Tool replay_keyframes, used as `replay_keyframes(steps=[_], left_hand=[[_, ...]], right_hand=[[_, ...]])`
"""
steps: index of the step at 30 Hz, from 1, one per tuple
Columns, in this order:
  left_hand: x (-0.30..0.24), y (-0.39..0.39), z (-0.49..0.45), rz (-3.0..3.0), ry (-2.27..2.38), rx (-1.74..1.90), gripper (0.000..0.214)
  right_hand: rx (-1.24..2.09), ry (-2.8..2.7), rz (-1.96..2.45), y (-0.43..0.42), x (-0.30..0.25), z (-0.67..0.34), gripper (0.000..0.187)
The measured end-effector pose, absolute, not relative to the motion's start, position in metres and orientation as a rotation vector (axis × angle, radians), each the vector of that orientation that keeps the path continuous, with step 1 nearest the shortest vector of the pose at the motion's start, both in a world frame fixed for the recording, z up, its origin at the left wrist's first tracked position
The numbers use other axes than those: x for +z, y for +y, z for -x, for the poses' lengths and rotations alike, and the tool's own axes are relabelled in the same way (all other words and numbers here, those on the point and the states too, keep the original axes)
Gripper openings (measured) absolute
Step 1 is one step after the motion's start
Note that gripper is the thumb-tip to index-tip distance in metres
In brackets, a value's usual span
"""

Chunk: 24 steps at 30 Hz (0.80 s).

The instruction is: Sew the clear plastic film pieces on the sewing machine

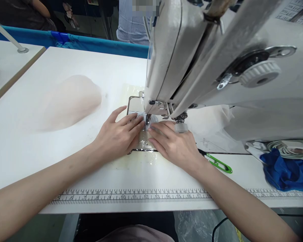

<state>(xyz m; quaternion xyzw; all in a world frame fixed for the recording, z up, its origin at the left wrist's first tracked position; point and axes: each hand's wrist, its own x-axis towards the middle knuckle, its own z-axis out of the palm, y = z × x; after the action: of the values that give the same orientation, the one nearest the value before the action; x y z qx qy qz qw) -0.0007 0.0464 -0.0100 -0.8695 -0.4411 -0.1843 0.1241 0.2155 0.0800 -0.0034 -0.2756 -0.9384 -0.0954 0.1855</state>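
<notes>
My left hand (120,134) lies flat on the table, its fingers stretched toward the presser foot (147,121) of a white sewing machine (217,67). My right hand (173,141) lies flat on the other side, fingertips close to the left ones. Both press on a small pale piece of fabric (144,141) over the shiny needle plate. The fabric is mostly hidden under the fingers.
A pile of pale pink fabric pieces (70,101) lies to the left on the white table (53,161). Green thread snips (218,163) lie by my right wrist, a blue cloth (285,171) further right. A printed ruler (131,195) runs along the front edge. A person in a striped shirt (131,27) stands behind.
</notes>
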Motion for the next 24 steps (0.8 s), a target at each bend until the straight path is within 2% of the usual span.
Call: replay_keyframes(steps=[6,17,24], left_hand=[[-0.0116,0.0525,0.0013,2.544,-1.363,-0.624,0.034],[-0.0161,0.0567,0.0027,2.512,-1.454,-0.537,0.034],[-0.0166,0.0561,0.0027,2.512,-1.478,-0.561,0.037]], right_hand=[[-0.306,-2.627,0.782,0.0840,-0.0063,-0.2144,0.023],[-0.267,-2.662,0.812,0.0876,-0.0090,-0.2167,0.024],[-0.356,-2.636,0.798,0.0873,-0.0067,-0.2184,0.023]])
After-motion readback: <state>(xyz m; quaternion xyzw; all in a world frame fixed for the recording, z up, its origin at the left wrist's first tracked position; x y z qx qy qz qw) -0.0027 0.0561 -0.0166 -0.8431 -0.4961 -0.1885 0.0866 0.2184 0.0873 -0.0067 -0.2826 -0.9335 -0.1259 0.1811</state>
